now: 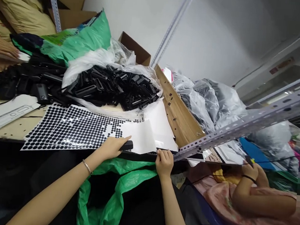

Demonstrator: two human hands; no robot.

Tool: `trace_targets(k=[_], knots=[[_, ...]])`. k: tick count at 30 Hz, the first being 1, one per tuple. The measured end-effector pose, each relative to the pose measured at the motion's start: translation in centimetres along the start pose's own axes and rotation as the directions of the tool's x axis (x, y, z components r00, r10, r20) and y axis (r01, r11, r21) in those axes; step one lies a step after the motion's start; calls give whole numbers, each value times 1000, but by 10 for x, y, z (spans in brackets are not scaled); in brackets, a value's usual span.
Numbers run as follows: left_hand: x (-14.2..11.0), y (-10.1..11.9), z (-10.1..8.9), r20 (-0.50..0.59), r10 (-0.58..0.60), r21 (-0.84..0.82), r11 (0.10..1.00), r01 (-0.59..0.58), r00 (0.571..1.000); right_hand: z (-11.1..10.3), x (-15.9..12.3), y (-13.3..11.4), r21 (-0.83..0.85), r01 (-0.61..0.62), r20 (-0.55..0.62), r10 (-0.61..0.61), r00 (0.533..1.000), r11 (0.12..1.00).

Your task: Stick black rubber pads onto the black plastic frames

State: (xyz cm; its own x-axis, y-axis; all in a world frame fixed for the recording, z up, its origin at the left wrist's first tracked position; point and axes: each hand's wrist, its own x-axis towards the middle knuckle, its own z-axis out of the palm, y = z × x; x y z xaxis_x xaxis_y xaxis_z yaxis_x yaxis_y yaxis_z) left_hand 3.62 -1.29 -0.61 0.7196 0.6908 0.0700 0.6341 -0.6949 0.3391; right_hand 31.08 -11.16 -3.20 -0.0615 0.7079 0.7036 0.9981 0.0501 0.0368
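Note:
My left hand (113,147) is closed round a small black plastic part (126,145) at the near edge of the table, pressing it against a white backing sheet (143,136). That sheet joins a sheet of black round stickers (69,129) spread to the left. My right hand (164,161) pinches the sheet's near edge with curled fingers. A heap of black plastic parts (110,85) lies in a clear bag just beyond the sheets.
A green bag (113,192) hangs open below my hands. A wooden board (180,114) and a grey slotted metal rail (241,127) run to the right. Another person's hand (2,49) rests at far left; a co-worker's arm (257,195) is at lower right.

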Motion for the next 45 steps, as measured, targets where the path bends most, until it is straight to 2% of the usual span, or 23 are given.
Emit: trace_targets(k=[2,4,7,9,12,18,20,21,23,25,29,33,35,38,41,45], knots=[[0,-8,-7,-49,-101,-99,990,96,994,-7,8,2,21,30,30,-31,999,999],[1,-16,-15,-107,-232,-200,957,208,967,-17,18,6,43,65,74,-68,995,997],[1,-26,-25,-203,-437,-362,865,347,876,-33,37,16,60,93,122,-100,988,994],[0,-31,-29,-257,-533,-436,808,395,806,-42,50,23,51,92,133,-98,986,994],[-3,-36,-33,-302,-602,-461,771,440,739,-47,65,29,33,85,150,-89,985,996],[-9,-43,-45,-333,-649,-450,747,490,684,-40,77,26,60,52,186,-62,981,997],[-10,-46,-47,-377,-616,-422,779,464,692,-38,76,24,81,19,190,-34,981,997],[-11,-47,-48,-418,-565,-398,818,415,712,-38,75,23,91,0,193,-18,981,996],[-13,-45,-48,-504,-402,-319,909,268,764,-39,72,21,110,-41,197,19,980,993],[-15,-39,-46,-540,-222,-221,968,117,812,-41,69,21,131,-81,201,54,978,988],[-12,-12,-30,-463,65,-98,987,-124,884,-45,69,22,201,-148,215,104,971,968],[2,18,-6,-305,301,-42,944,-329,904,-47,79,26,278,-195,221,135,966,940],[12,31,3,-245,319,-47,939,-340,916,-48,85,28,288,-212,198,159,967,934],[32,46,9,-225,250,-77,959,-273,942,-49,91,29,278,-226,137,195,971,933],[56,58,3,-245,195,-91,971,-223,950,-51,91,26,269,-207,84,191,978,941],[92,69,-13,-271,227,-70,965,-254,935,-50,82,24,269,-141,33,137,990,953]])
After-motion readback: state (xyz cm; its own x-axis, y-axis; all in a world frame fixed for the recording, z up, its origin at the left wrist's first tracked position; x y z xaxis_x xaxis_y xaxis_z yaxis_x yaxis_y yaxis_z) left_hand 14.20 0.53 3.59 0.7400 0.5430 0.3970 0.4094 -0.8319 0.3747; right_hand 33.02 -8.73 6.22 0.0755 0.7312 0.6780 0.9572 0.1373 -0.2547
